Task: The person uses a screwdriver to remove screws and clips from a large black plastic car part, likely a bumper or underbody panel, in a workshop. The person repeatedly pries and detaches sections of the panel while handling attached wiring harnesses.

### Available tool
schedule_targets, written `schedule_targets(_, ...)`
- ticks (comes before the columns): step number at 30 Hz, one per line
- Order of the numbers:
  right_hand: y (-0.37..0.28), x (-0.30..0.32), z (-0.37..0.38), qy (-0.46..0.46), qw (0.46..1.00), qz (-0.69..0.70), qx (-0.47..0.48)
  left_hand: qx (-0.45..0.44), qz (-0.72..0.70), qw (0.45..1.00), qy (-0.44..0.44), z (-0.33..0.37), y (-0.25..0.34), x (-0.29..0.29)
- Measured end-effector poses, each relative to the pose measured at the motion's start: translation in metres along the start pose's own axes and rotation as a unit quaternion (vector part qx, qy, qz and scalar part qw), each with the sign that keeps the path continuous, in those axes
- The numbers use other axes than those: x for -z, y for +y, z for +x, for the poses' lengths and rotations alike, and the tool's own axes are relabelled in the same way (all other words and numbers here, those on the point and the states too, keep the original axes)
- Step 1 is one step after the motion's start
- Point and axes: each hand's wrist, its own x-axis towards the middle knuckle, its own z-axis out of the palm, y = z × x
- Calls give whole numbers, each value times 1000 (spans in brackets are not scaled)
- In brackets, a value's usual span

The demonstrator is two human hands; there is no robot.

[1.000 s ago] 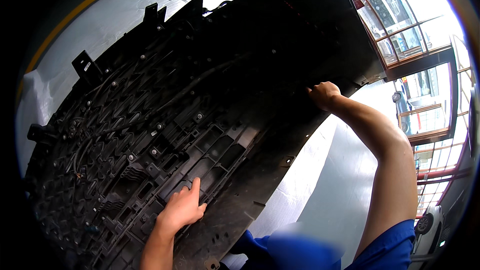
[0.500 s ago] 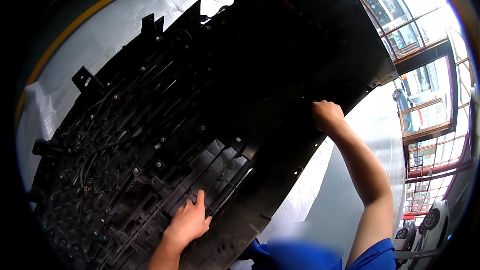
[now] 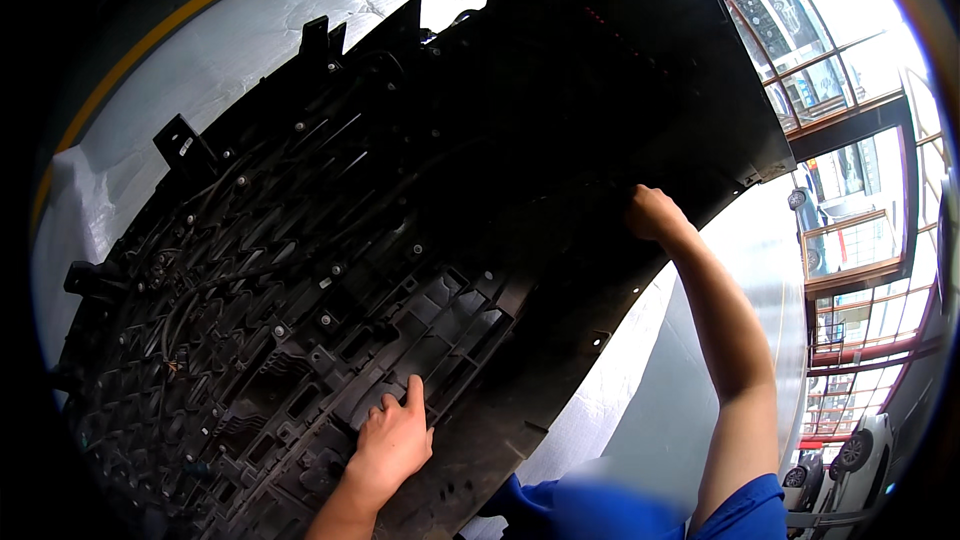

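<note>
A large black plastic car bumper point(image 3: 560, 230), its ribbed, grille-like inner side toward me, fills the middle of the head view. My left hand point(image 3: 393, 442) lies on it beside a rectangular frame point(image 3: 450, 315) with openings; the index finger is stretched out and the other fingers are bent. Over the dark smooth panel near the right edge, my right hand point(image 3: 658, 214) is closed with the fingers curled in. Shadow hides its fingertips and anything they may hold.
White padded sheeting point(image 3: 240, 60) lies under and beyond the bumper. Mounting brackets point(image 3: 185, 147) jut from its far left edge. A yellow floor line point(image 3: 150, 45) curves past at left. Framed windows point(image 3: 850, 190) and a white car point(image 3: 860, 460) are off to the right.
My right hand has moved slightly farther away along the panel. My left hand has shifted a little right, still on the frame. The bumper appears slightly shifted in view.
</note>
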Motion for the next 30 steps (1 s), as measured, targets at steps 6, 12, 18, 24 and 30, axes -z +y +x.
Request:
schedule_targets(6,11,-12,12,15,998,-18,58,4,-4,1000,-9,0,-1,2)
schedule_targets(12,10,-8,13,-2,999,-18,27,-2,0,1000,8,-1,3,0)
schedule_targets(18,-16,24,14,-90,991,-65,79,11,13,999,27,-3,2,-4)
schedule_targets(24,11,7,86,-263,898,-278,217,13,24,998,50,-1,8,-17)
schedule_targets(30,11,20,88,-300,938,173,-12,44,42,996,61,-5,20,-28)
